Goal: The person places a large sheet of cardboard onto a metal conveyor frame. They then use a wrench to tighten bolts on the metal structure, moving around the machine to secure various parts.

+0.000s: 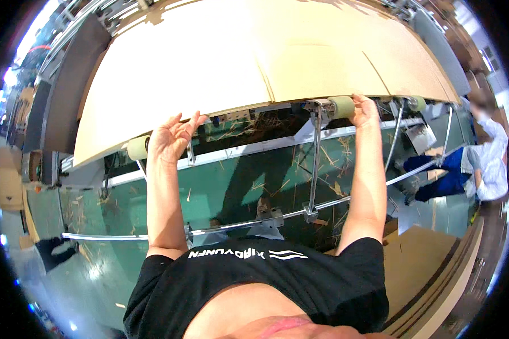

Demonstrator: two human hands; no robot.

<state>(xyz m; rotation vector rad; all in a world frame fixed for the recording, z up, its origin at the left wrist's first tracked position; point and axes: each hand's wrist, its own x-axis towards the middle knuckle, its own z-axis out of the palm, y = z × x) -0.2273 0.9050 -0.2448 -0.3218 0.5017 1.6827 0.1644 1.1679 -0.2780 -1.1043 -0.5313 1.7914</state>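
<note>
A large tan cardboard sheet with crease lines and slots lies across the machine in front of me. My left hand is palm up at its near edge, fingers loosely spread, fingertips by the rim and nothing enclosed. Beside that wrist sits a pale green roller. Farther right, my right hand has its fingers curled at the same edge, closed on the board. It is right against another pale roller. The undersides of the sheet are hidden.
A curved metal rail on struts runs between me and the machine. Cardboard scraps litter the green floor. Stacked cardboard stands behind at right. One person is at the right, another at the left. Dark side plates flank the sheet.
</note>
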